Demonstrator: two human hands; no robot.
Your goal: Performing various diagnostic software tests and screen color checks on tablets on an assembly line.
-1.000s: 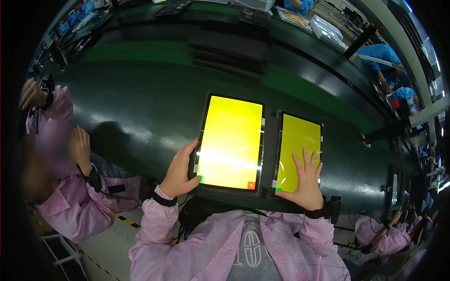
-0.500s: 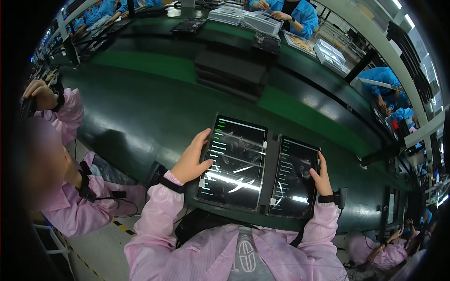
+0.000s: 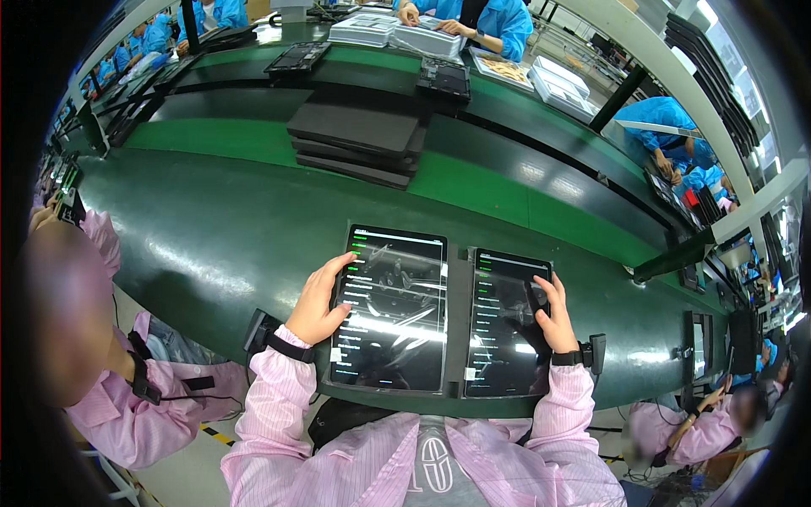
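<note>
My left hand (image 3: 319,302) is at the left edge of a larger tablet (image 3: 393,325). Its fingers are spread, with fingertips and thumb over that edge of the lit screen, which shows a text list on black. Beside it lies a smaller tablet (image 3: 500,338) with a similar list. Over this one's right side is my right hand (image 3: 555,319), thumb and fingers apart above the glass; contact is hard to judge. Clear film with glare covers the larger screen. A dark flat strip (image 3: 459,308) shows between the tablets.
A stack of dark flat panels (image 3: 355,131) stands on the green bench (image 3: 203,228) ahead. White trays (image 3: 367,29) and opened devices (image 3: 443,78) lie farther off. A co-worker in pink (image 3: 144,414) sits at left; one in blue (image 3: 503,29) works opposite. A metal post (image 3: 676,260) rises at right.
My right fingers have come from the smaller tablet's right edge to over its screen. My left fingertips have shifted onto the larger tablet's upper left. The view has turned, moving the background left.
</note>
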